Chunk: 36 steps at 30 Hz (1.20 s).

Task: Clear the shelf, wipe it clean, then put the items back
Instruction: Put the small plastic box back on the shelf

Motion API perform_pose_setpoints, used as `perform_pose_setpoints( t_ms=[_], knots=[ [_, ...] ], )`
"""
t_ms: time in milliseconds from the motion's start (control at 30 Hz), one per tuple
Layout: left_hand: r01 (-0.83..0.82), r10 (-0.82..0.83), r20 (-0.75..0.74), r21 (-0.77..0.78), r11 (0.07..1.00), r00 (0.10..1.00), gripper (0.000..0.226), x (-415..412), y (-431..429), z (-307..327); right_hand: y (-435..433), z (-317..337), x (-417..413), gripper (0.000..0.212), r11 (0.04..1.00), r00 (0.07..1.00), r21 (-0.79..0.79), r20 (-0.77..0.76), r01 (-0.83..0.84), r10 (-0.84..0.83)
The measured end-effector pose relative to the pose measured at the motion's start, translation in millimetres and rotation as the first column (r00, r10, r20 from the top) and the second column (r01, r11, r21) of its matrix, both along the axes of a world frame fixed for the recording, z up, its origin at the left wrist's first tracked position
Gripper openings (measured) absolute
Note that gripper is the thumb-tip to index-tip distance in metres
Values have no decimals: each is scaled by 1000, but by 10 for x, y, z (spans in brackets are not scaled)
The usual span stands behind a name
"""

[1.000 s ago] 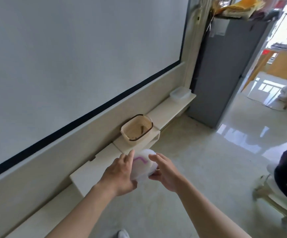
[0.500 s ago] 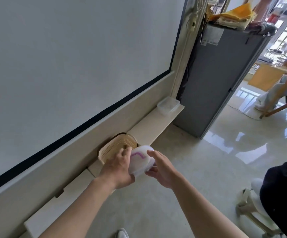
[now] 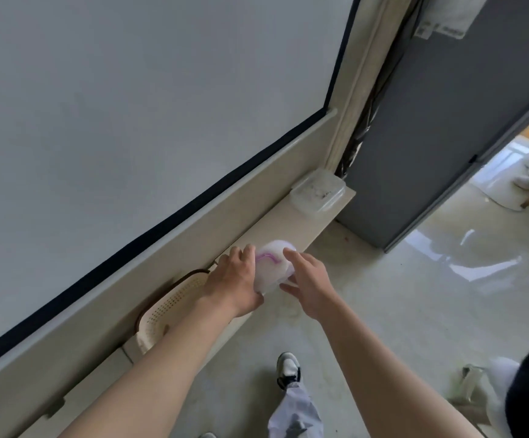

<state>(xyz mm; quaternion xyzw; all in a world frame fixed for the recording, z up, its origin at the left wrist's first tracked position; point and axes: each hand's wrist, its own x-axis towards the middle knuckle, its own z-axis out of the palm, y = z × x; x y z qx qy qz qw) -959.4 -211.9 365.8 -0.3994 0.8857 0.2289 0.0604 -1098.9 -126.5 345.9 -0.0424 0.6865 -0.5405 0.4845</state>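
**Tub held over the shelf**

Head view: the left hand [image 3: 234,279] curls round the left side of the tub [image 3: 271,263]. The right hand [image 3: 307,279] pinches its right side. The tub is low over the shelf [image 3: 288,222], between the basket [image 3: 174,305] and the box [image 3: 318,191]. I cannot tell if it touches.

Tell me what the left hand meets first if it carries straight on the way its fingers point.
Probably the bare shelf top just ahead of the left hand, which holds the white container; the clear lidded box stands right of that line. Depth is unclear.
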Motion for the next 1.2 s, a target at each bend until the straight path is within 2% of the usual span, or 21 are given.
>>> perform_pose_setpoints(
  t_ms=[100, 300, 500, 600, 900, 1033, 1200],
  knots=[
    [-76, 76, 51, 6, 997, 996, 85, -546, -294, -275, -401, -348, -567, 46, 998, 998, 34, 17, -61, 61],
    [-159, 155, 108, 36, 987, 982, 83, -1365, -794, -1006, -1029, -1059, -1427, 29, 984, 987, 84, 54, -157, 152],
    [-186, 178, 148, 45, 981, 973, 80, -1716, -1073, -1688, -1375, -1673, -1814, 8, 959, 969, 140, 51, -246, 242],
    [-199, 190, 157, 45, 979, 969, 83, -1776, -1183, -1917, -1498, -1877, -1894, 18, 939, 953, 160, 34, -303, 302],
    [-225, 210, 181, 66, 972, 961, 91, -1779, -1306, -2210, -1683, -2092, -1937, 18, 914, 932, 183, 25, -361, 363],
    [-250, 229, 202, 88, 964, 952, 92, -1784, -1267, -2276, -1673, -2093, -1935, 42, 890, 913, 213, 27, -404, 408],
    [-269, 247, 202, 92, 959, 948, 92, -1768, -1280, -2349, -1692, -2159, -1933, 40, 882, 907, 223, 14, -414, 422]
  ],
)
